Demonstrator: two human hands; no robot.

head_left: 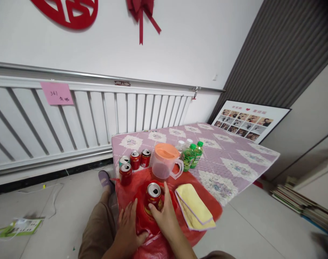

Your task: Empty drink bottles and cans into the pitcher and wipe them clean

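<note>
A dark red drink can (pixel 153 192) with an opened top stands upright in front of me. My right hand (pixel 164 212) wraps around it from the right, with the thumb across its front. Beneath the can is a red, shiny dish-like surface (pixel 144 223); its exact shape is partly hidden. My left hand (pixel 128 225) lies at the left edge of this red surface, fingers stretched out and thumb apart, clear of the can. A folded yellow cloth (pixel 194 205) lies to the right of my right hand. Behind the can is a clear plastic pitcher (pixel 161 167) with an orange lid (pixel 166 150).
Several opened cans, including a red can (pixel 125 174), stand at the left edge of the patterned tablecloth (pixel 223 144). Green-capped bottles (pixel 189 157) are behind the pitcher. Red plastic sheeting (pixel 207 198) covers the near part. A white radiator (pixel 99 118) lines the wall.
</note>
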